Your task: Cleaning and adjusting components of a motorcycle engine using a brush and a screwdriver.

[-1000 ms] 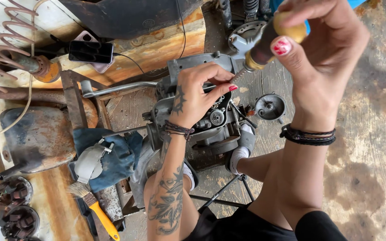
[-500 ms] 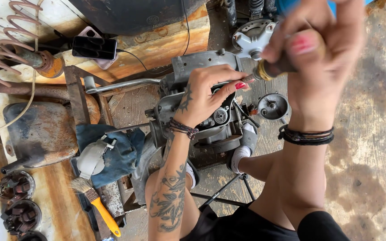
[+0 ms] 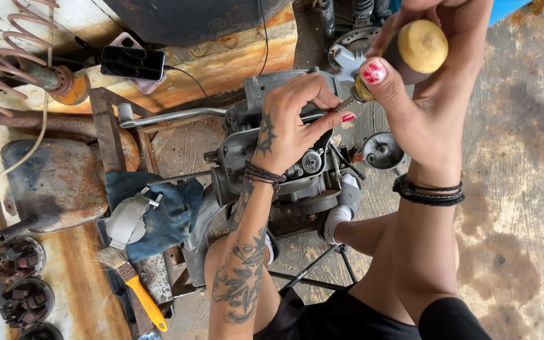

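Observation:
A grey metal engine block (image 3: 266, 151) stands on a frame in front of me. My left hand (image 3: 291, 126) rests on top of it, fingers curled and pinching the thin metal shaft of a screwdriver near its tip. My right hand (image 3: 426, 82) is wrapped around the screwdriver's handle (image 3: 417, 50), dark with a yellow rounded end, held above and to the right of the engine. The shaft slants down-left from the handle toward the engine's top edge.
A paintbrush with a yellow handle (image 3: 135, 284) and a blue cloth (image 3: 158, 214) lie at the left of the engine. A phone (image 3: 132, 63) rests on a wooden plank, a rusty tank (image 3: 55, 179) sits further left, a round metal disc (image 3: 382, 151) at the right.
My right hand with the screwdriver has shifted and turned, its yellow end now facing the camera. My left hand's fingers have closed on the shaft at the engine's top.

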